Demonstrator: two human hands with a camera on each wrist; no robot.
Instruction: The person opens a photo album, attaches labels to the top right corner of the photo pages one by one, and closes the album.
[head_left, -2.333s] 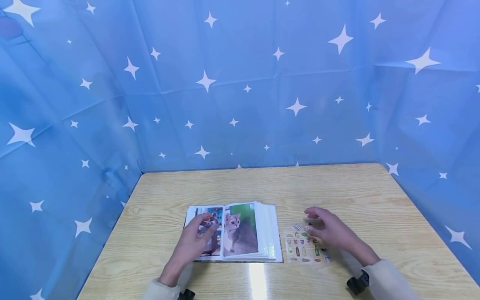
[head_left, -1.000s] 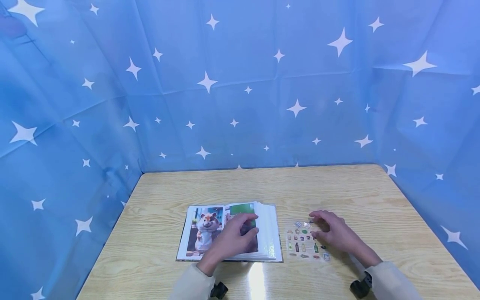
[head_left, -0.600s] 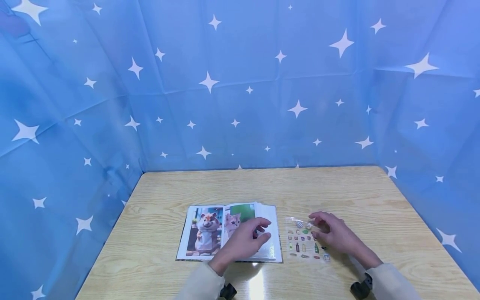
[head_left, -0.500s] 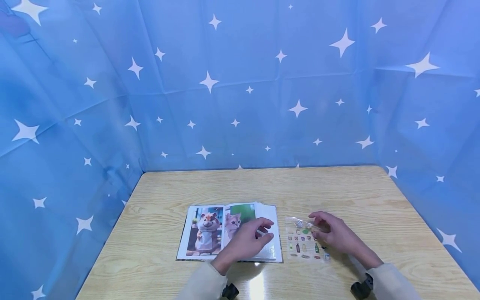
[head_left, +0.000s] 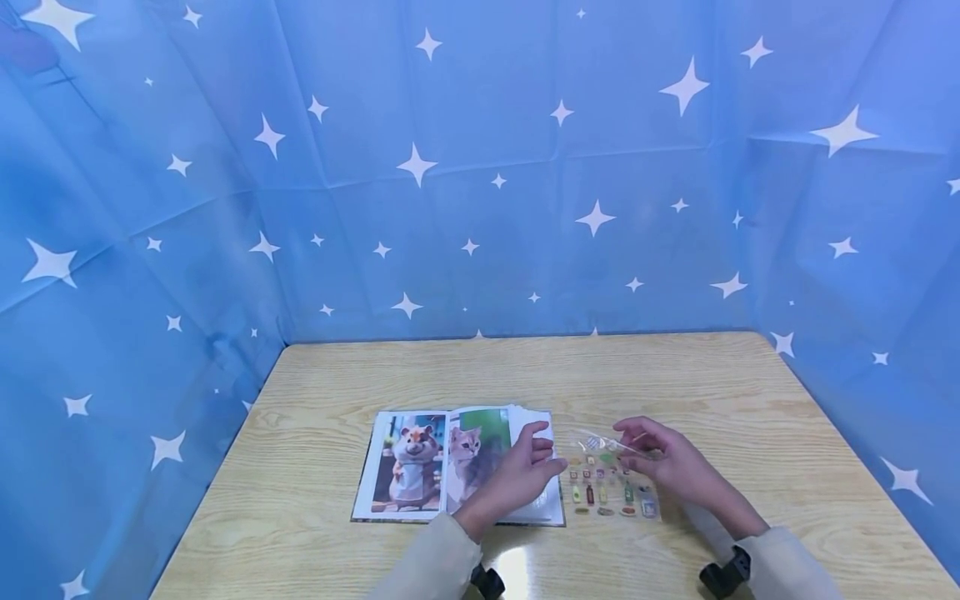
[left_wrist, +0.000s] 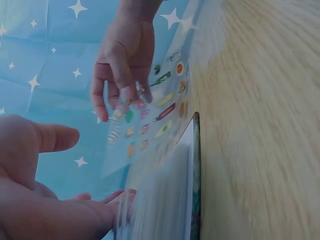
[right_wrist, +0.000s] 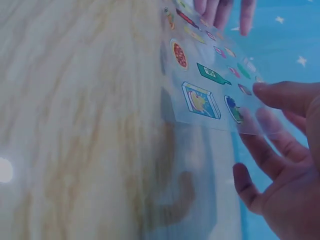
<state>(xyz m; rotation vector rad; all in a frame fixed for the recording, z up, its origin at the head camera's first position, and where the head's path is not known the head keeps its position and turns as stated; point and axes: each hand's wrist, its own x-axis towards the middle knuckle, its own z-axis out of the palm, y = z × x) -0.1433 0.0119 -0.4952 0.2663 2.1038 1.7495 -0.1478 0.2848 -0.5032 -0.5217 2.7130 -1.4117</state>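
A clear sticker sheet (head_left: 602, 493) with small food and bottle pictures hangs tilted beside the album, its far edge raised. My right hand (head_left: 671, 463) pinches its far right side between thumb and fingers; the right wrist view shows the thumb on top of the sheet (right_wrist: 202, 75) and fingers beneath. My left hand (head_left: 517, 477) hovers over the right side of an open photo album (head_left: 366, 502), thumb and fingers spread and holding nothing. In the left wrist view its fingertips (left_wrist: 120, 200) overlap the album's page edges, near the sheet.
The album shows a hamster photo (head_left: 410, 475) on the left and a cat photo (head_left: 467, 454) on the right, partly behind the left forearm. A wooden table (head_left: 315, 392) lies under everything. A blue starry curtain (head_left: 510, 250) stands behind and along both sides.
My left hand has moved right from the left page across the cat photo toward the sticker sheet. The right hand has stayed nearly in place while the sheet has lifted and tilted.
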